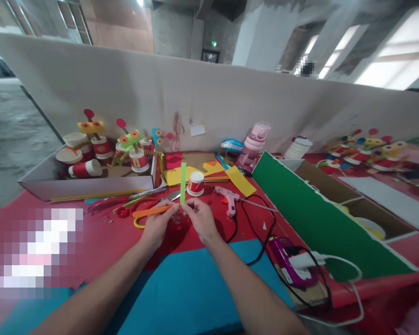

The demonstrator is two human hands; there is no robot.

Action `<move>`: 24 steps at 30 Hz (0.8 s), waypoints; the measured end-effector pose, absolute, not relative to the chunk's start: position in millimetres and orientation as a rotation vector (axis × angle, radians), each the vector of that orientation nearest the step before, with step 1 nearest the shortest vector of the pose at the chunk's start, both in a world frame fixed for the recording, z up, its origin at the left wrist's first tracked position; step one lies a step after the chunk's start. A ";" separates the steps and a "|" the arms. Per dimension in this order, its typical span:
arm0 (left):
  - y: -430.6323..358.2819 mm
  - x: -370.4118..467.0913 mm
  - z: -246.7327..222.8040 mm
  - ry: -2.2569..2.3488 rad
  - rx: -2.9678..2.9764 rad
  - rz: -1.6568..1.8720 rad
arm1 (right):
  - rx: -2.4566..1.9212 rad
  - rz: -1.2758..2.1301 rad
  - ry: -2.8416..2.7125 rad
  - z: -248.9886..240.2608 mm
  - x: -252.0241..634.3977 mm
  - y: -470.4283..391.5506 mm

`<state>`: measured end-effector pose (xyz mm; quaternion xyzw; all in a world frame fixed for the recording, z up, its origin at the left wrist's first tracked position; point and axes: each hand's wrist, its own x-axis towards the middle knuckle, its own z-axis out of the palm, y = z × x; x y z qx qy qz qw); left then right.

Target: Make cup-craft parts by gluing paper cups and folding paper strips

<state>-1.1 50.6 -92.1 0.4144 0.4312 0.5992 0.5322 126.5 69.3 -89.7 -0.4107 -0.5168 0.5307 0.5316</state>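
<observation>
My left hand [160, 224] is closed in a pinch on an orange paper strip [150, 211], which points out to the left. My right hand [200, 219] pinches the lower end of a light green paper strip [183, 181] that stands upright. The two strips come together at my fingertips, roughly at a right angle; the joint itself is partly hidden. Just beyond my hands stands a red and white paper cup [195, 183], upside down. Scissors [172, 196] lie behind my left hand, and a yellow handle loop [138, 222] shows beside it. A pink glue gun [228, 200] rests to the right.
A white box [101, 187] of cup figures stands at the left. Coloured paper [181, 176] lies behind the cup. On the right are a green-sided divided box [310, 218] and a purple power strip [289, 263] with trailing cables. A blue sheet [195, 288] lies beneath my forearms.
</observation>
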 end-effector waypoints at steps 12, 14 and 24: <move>54.3 -5.2 -89.7 0.960 0.918 1.460 | -1.012 1.279 -1.287 -92.5 128.9 70.8; 57.2 -9.9 -85.4 0.961 0.892 1.482 | -1.018 1.275 -1.262 -91.0 129.8 72.0; 78.5 -57.5 -52.6 1.094 0.774 1.685 | -0.996 1.284 -1.100 -84.5 130.6 72.9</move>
